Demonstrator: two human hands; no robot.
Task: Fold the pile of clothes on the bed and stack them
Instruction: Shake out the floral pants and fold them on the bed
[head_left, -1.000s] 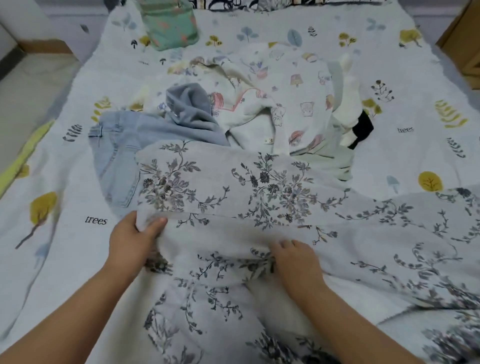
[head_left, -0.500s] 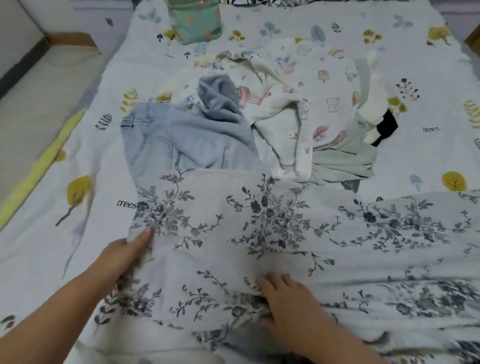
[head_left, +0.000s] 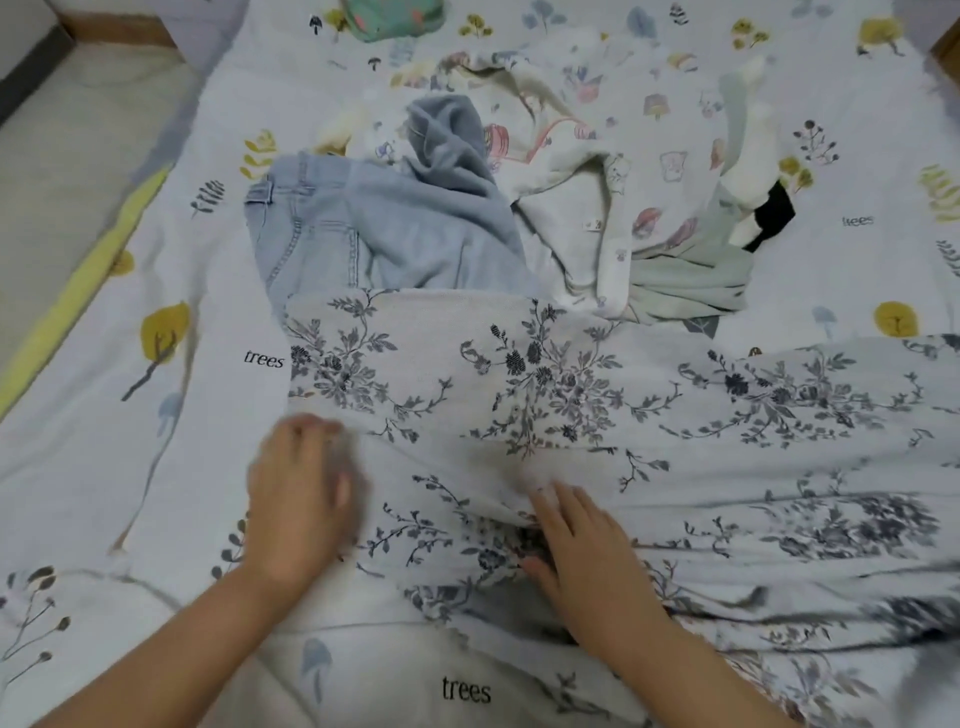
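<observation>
Pale grey cloth with dark floral print (head_left: 519, 395) runs long rightward from both hands. Left hand (head_left: 296, 499) blurred, grip unclear, at left end; right hand (head_left: 576, 545) flat, fingers spread, mid-cloth.

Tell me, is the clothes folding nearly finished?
Not nearly. Done: one folded green piece seems to sit at the far end of the bed. In hand: the left hand and right hand lie on the flowery cloth, partly folded. Left: the jeans, the cartoon-print top and other crumpled pieces wait in the pile.
</observation>
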